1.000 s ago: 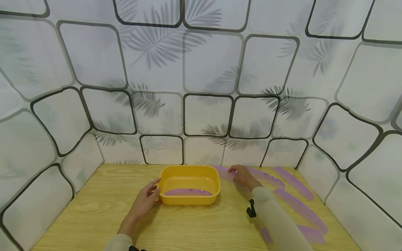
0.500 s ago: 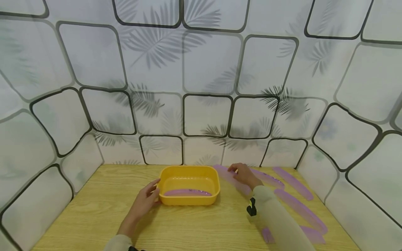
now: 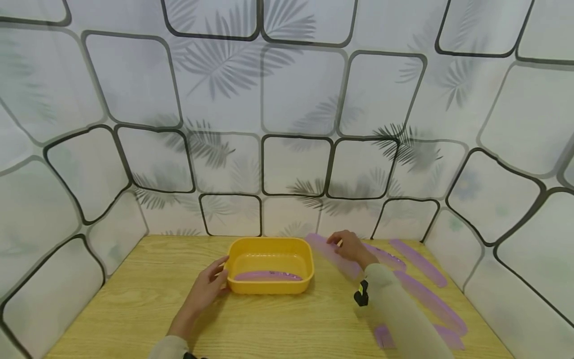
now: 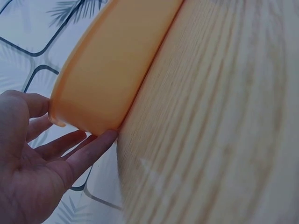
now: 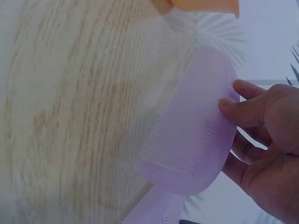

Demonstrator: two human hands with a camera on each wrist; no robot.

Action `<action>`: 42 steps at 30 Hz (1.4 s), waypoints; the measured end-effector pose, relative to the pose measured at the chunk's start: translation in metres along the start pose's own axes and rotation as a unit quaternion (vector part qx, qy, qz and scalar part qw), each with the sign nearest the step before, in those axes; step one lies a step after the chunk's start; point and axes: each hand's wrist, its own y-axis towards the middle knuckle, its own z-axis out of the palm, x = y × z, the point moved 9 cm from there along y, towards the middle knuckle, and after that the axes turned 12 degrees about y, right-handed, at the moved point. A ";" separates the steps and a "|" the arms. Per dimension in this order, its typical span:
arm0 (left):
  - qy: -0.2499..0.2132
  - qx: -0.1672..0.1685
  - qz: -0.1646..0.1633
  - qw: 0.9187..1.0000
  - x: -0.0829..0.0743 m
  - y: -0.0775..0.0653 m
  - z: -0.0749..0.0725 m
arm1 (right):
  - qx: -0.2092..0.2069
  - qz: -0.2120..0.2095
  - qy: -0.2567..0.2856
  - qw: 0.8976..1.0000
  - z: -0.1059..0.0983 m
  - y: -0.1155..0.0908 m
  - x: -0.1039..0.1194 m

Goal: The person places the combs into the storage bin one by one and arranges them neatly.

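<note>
In the head view a yellow plastic tub (image 3: 271, 287) stands on the table with a purple comb (image 3: 255, 275) lying inside. My left hand (image 3: 207, 284) touches the tub's left end; in the left wrist view its fingers rest lightly against the orange-looking wall (image 4: 107, 70), spread rather than curled round it. Right of the tub, my right hand (image 3: 352, 248) pinches another translucent purple comb (image 5: 187, 126) by its smooth back edge, thumb on the near face. The comb stands on edge, its teeth towards the tabletop. Part of the hand's grip lies hidden behind the comb.
Further purple combs, such as the far one (image 3: 419, 263) and a nearer one (image 3: 432, 301), lie along the right side of the wooden table (image 3: 278, 324). My right forearm covers part of the front ones. Patterned sheeting (image 3: 296, 164) encloses the back and sides.
My right hand has shifted slightly right and away from me, and its comb has tilted up a little. The left hand and tub have stayed in place.
</note>
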 end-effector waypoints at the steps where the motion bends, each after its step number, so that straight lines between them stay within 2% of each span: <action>1: 0.001 0.000 0.000 1.000 0.000 0.000 0.000 | 0.000 -0.002 0.000 1.000 -0.001 0.000 0.002; 11: -0.002 -0.002 -0.003 1.000 0.000 -0.001 -0.001 | -0.006 -0.021 0.014 1.000 -0.016 0.003 0.012; 19: 0.001 -0.007 -0.004 1.000 -0.001 0.000 -0.005 | 0.006 0.018 0.040 0.999 -0.030 0.007 0.011; 24: 0.004 0.003 0.002 1.000 -0.005 -0.001 -0.010 | 0.017 0.020 0.045 0.999 -0.033 0.009 0.014; 27: 0.032 0.008 0.011 0.999 -0.008 0.000 -0.011 | 0.022 0.010 0.045 0.999 -0.032 0.010 0.019; 29: 0.068 0.008 0.014 0.998 -0.011 0.000 -0.011 | 0.025 0.006 0.046 0.999 -0.032 0.010 0.023; 32: 0.132 0.002 0.012 0.991 -0.014 0.000 -0.012 | 0.030 0.000 0.046 0.998 -0.029 0.011 0.030; 35: 0.176 0.002 0.013 0.984 -0.019 0.000 -0.012 | 0.033 -0.003 0.048 0.998 -0.027 0.012 0.038; 38: 0.193 0.002 0.014 0.981 -0.022 0.001 -0.011 | 0.041 -0.008 0.055 0.998 -0.024 0.013 0.046; 42: 0.190 0.004 0.015 0.982 -0.022 0.001 -0.011 | 0.052 -0.020 0.062 0.997 -0.019 0.015 0.056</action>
